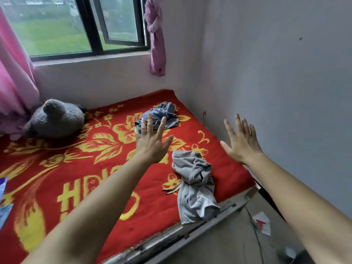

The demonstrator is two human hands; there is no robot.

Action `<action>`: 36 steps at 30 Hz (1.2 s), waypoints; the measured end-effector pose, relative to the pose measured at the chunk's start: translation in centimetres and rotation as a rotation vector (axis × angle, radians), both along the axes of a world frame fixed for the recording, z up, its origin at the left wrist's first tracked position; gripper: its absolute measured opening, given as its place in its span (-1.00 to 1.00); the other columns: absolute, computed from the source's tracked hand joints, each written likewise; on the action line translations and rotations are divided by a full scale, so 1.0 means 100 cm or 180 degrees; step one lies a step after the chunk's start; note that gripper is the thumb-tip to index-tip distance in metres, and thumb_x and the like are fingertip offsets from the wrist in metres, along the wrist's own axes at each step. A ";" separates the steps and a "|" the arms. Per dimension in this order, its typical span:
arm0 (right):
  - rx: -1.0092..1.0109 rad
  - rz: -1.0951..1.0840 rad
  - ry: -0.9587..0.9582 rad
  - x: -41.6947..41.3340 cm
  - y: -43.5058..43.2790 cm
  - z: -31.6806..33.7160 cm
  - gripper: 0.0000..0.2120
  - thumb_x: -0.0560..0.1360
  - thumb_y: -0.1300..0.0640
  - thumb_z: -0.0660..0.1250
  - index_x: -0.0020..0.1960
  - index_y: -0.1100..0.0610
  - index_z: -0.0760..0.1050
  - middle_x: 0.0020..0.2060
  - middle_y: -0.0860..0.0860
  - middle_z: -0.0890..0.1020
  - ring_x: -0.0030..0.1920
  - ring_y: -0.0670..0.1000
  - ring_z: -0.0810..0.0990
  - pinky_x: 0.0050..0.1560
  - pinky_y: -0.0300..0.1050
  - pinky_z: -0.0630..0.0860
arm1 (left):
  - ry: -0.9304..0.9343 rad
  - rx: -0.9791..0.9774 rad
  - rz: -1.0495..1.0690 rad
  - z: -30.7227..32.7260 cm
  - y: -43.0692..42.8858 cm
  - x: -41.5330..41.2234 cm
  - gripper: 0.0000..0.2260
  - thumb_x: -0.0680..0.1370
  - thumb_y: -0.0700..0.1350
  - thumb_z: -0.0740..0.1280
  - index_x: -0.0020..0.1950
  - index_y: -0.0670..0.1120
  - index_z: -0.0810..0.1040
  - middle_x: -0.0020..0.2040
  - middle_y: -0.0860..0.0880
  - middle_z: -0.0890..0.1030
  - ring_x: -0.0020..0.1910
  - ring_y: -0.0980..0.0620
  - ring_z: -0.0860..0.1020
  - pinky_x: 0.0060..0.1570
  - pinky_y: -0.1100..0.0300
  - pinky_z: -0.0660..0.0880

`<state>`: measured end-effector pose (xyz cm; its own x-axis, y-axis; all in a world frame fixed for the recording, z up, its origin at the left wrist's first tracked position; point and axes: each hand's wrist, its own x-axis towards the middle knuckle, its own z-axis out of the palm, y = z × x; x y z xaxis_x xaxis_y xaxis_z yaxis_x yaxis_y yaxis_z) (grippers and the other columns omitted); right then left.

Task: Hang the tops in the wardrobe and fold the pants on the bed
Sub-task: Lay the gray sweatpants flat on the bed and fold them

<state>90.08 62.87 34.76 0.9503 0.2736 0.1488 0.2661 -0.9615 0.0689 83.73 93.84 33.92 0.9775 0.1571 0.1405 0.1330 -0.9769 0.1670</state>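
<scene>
A crumpled light grey garment (194, 185) with a drawstring lies near the bed's front right edge. Farther back on the red and yellow flowered blanket (95, 168), close to the wall, sits a bunched blue-grey garment (162, 116). My left hand (150, 141) is stretched out above the blanket with fingers spread and holds nothing; its fingertips overlap the blue-grey garment in view. My right hand (241, 143) is raised beside the right wall, fingers straight and spread, holding nothing. No wardrobe is in view.
A grey plush toy (55, 120) lies at the bed's back left below a pink curtain (13, 73). A window (76, 25) is behind the bed, a purple knotted curtain (156, 35) at its right. The bed's metal edge (190, 231) borders a floor with papers (262, 222).
</scene>
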 end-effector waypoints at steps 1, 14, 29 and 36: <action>-0.0022 -0.0042 0.0032 0.010 -0.003 -0.005 -0.21 0.61 -0.28 0.06 0.63 -0.02 -0.27 0.59 0.18 -0.29 0.60 0.22 -0.22 0.58 0.21 -0.18 | 0.0044 -0.0030 -0.0036 -0.008 -0.001 0.012 -0.35 0.57 0.39 -0.12 0.57 0.22 -0.29 0.58 -0.11 -0.36 0.57 -0.21 -0.24 0.46 -0.33 -0.06; 0.0232 -0.0047 0.0842 0.173 0.006 -0.146 -0.14 0.59 -0.29 0.11 0.60 -0.04 -0.38 0.59 0.18 -0.29 0.60 0.27 -0.17 0.56 0.26 -0.11 | 0.0804 -0.0598 0.0282 -0.134 -0.016 0.161 -0.36 0.60 0.36 -0.07 0.56 0.25 -0.32 0.60 -0.11 -0.32 0.58 -0.18 -0.22 0.49 -0.28 -0.04; 0.1389 0.0175 0.2366 0.341 0.067 -0.405 -0.07 0.57 -0.13 0.30 0.61 -0.04 -0.34 0.61 0.20 -0.13 0.59 0.28 -0.02 0.54 0.25 0.08 | 0.2139 -0.1840 0.1905 -0.382 -0.047 0.254 -0.23 0.61 0.13 0.23 0.62 -0.10 -0.16 0.60 -0.21 0.09 0.58 -0.21 0.01 0.49 -0.16 0.10; 0.1265 -0.0366 0.2745 0.331 0.066 -0.486 -0.09 0.43 -0.23 0.45 0.58 0.12 0.12 0.39 0.20 0.46 0.41 0.27 0.38 0.31 0.08 0.37 | 0.1767 -0.3593 0.2823 -0.469 -0.064 0.258 -0.43 0.46 0.05 0.50 0.35 -0.19 0.44 0.26 -0.10 0.58 0.23 -0.04 0.56 0.23 -0.02 0.51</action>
<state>123.17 69.49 -13.85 0.7941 0.2521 -0.5531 -0.0249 -0.8957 -0.4439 109.51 87.44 -12.93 0.4027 0.4687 -0.7862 0.8782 0.0444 0.4763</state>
